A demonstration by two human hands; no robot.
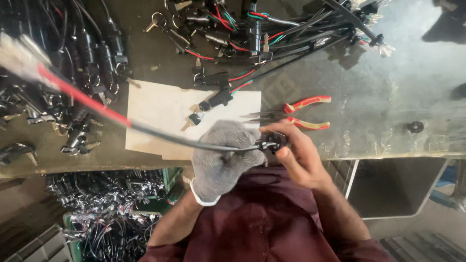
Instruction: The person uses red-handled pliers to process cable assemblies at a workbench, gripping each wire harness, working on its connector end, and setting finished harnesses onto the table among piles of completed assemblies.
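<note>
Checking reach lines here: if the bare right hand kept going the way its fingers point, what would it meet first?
Probably the grey knit-gloved left hand, just past the small black connector the right hand pinches.

A workshop: worn metal bench [388, 97], pliers [303, 112], heaped wire harnesses [272, 34].

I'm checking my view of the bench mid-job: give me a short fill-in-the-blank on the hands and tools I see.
1. The left hand wears a grey knitted ____.
2. The right hand is ____, pinching the small black connector at the end of the black cable.
3. The pliers lying on the bench have red and ____ handles.

Missing words: glove; bare; yellow
</note>
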